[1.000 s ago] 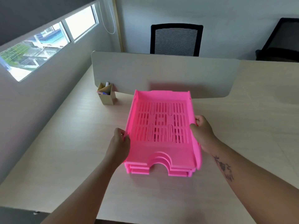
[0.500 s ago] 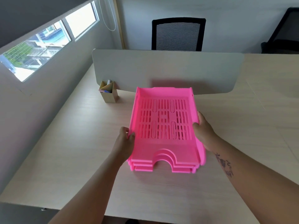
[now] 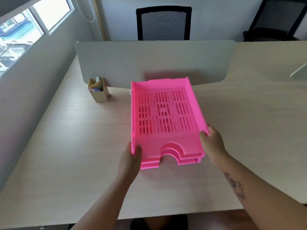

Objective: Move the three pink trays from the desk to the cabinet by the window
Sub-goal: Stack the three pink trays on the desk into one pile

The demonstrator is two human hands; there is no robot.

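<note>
A nested stack of three pink trays (image 3: pixel 164 113) with slotted bottoms is at the middle of the light wooden desk (image 3: pixel 66 146). My left hand (image 3: pixel 131 156) grips the stack's left wall near its front corner. My right hand (image 3: pixel 211 143) grips the right wall near the front. The stack is tilted, its front end raised toward me. The cabinet is not in view.
A grey divider panel (image 3: pixel 149 60) stands across the desk just behind the trays. A small cardboard pen holder (image 3: pixel 98 90) sits at the panel's left end. A window (image 3: pixel 25 30) runs along the left wall. Two black chairs (image 3: pixel 163 22) stand beyond the desk.
Both hands have slid back along the trays' side walls to the front corners. The stack has turned slightly and its front end has come up off the desk.
</note>
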